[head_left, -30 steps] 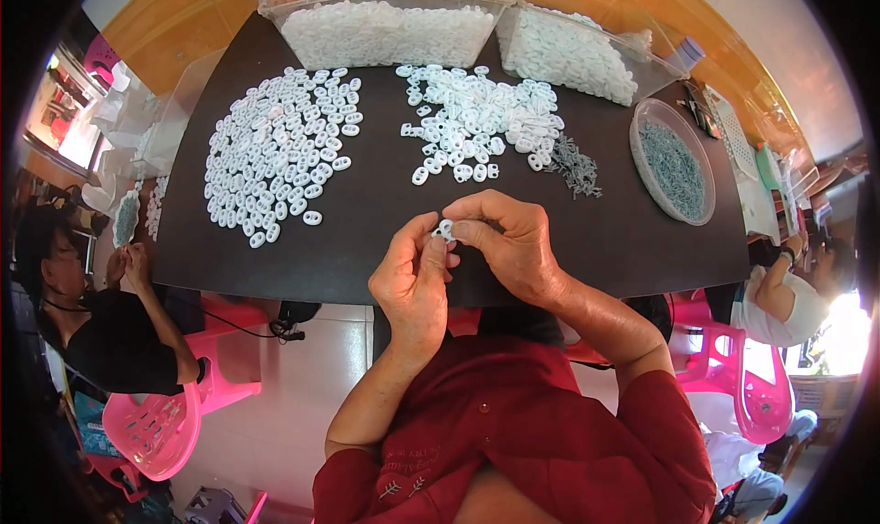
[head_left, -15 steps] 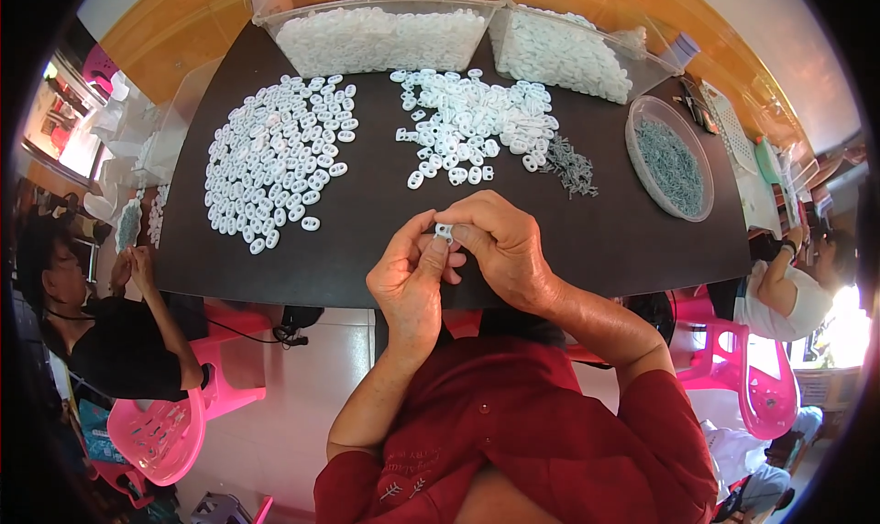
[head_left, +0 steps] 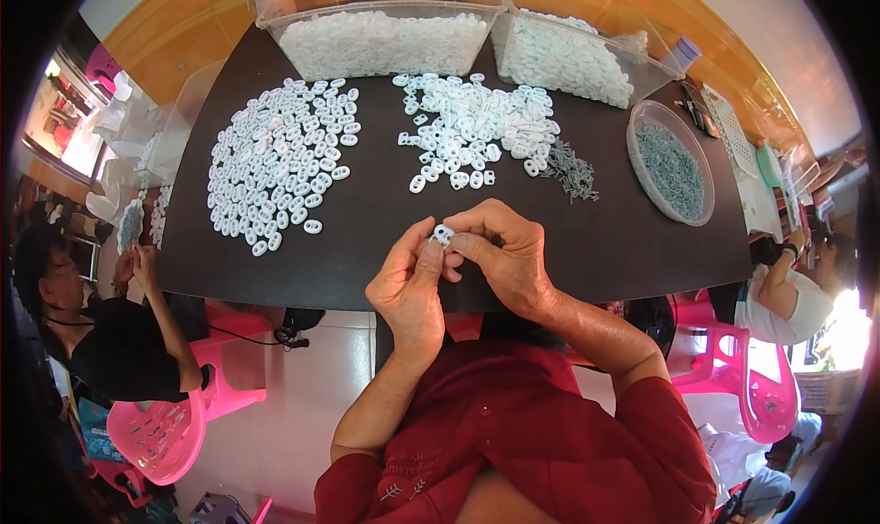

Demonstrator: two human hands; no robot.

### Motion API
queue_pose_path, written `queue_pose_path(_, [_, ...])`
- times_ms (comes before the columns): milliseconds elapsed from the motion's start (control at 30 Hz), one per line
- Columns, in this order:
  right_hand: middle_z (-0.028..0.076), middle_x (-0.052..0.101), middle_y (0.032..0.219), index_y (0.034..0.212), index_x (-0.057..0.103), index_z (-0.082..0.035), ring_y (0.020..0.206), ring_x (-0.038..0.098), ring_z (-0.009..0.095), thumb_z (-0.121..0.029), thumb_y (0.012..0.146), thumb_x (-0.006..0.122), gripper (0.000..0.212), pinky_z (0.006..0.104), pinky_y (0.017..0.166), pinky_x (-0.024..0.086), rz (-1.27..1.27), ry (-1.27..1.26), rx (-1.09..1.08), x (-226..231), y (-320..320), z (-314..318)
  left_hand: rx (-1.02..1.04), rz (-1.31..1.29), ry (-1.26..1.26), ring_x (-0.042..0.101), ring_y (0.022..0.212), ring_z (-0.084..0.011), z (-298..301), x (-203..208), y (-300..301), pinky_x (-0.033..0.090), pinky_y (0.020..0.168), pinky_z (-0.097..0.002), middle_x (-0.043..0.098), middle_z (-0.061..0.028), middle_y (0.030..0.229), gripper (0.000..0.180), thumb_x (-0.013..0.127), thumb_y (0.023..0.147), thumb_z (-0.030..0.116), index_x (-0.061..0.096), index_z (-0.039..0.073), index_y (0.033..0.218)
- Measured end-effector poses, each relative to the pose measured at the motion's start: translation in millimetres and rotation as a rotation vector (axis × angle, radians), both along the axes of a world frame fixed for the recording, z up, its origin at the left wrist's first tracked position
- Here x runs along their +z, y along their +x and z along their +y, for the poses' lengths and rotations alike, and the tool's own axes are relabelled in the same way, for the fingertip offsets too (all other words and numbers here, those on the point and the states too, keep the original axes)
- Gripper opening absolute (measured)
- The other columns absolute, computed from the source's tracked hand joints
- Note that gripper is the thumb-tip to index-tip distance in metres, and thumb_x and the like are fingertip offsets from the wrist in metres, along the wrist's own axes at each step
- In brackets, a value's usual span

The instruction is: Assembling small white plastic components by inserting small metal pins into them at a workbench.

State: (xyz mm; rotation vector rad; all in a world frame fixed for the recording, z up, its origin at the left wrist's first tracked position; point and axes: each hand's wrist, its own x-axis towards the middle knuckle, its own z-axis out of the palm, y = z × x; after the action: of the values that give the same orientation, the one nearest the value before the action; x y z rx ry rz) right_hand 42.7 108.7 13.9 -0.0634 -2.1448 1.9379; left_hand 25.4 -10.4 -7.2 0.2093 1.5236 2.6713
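Observation:
Over the near part of the dark table [head_left: 367,267], both my hands pinch one small white plastic piece with two holes [head_left: 443,234]. My left hand [head_left: 411,286] grips it from the left between thumb and fingers. From the right, the thumb and forefinger of my right hand [head_left: 506,256] close on the same piece. Beyond my hands lies a pile of similar white pieces [head_left: 477,125], with a small heap of grey screws or pins [head_left: 572,171] at its right edge. Another spread of white two-holed oval pieces [head_left: 275,157] covers the table's left side.
Two clear bins [head_left: 385,43] [head_left: 564,61] full of white pieces stand along the far edge. A round clear tub [head_left: 669,171] of grey pins sits at the right. People work at either side, one in black [head_left: 119,341], one in white [head_left: 784,295], near pink chairs [head_left: 160,437].
The white piece has turned slightly between my fingers, and my right fingertips have shifted a little on it. The whole view has dropped very slightly.

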Motion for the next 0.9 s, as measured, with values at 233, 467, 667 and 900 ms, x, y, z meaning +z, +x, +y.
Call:
queue_pose_path(233, [0.008,0.055,0.084,0.094,0.062,0.0,0.066,0.057,0.013,0.006,0.074,0.061,0.02,0.0262,0.059,0.047,0.052,0.096,-0.034,-2,-2,-4,0.023,-0.013,-0.001,0.059,0.068,-0.0117,1,3,0,0.05,0.058,-0.0234,0.063,-0.0102,0.086,0.023,0.054,0.09,-0.003,0.057,-0.009,0.112])
queue_pose_path(467, [0.01,0.058,0.092,0.099,0.061,-0.004,0.077,0.053,0.025,0.004,0.067,0.064,0.033,0.0342,0.065,0.047,0.38,0.542,-0.077,-2,-4,-2,0.012,-0.12,0.056,0.06,0.067,-0.0131,-1,12,-3,0.053,0.059,-0.0237,0.064,-0.011,0.086,0.021,0.055,0.088,-0.004,0.059,-0.009,0.108])
queue_pose_path(667, [0.009,0.058,0.091,0.099,0.061,-0.003,0.075,0.053,0.024,0.004,0.067,0.064,0.033,0.0337,0.064,0.047,0.493,0.67,-0.112,-1,-5,-2,0.028,-0.207,0.092,0.061,0.064,-0.0136,-2,20,-3,0.053,0.059,-0.0244,0.064,-0.0123,0.085,0.019,0.053,0.087,-0.006,0.06,-0.01,0.105])
queue_pose_path(900, [0.008,0.059,0.089,0.098,0.063,-0.003,0.074,0.053,0.024,0.003,0.068,0.065,0.031,0.0332,0.063,0.047,0.507,0.656,-0.158,-5,-5,0,-0.059,-0.12,0.055,0.06,0.068,-0.0117,-5,13,-6,0.05,0.061,-0.0224,0.065,-0.0114,0.088,0.019,0.055,0.088,-0.003,0.061,-0.009,0.106])
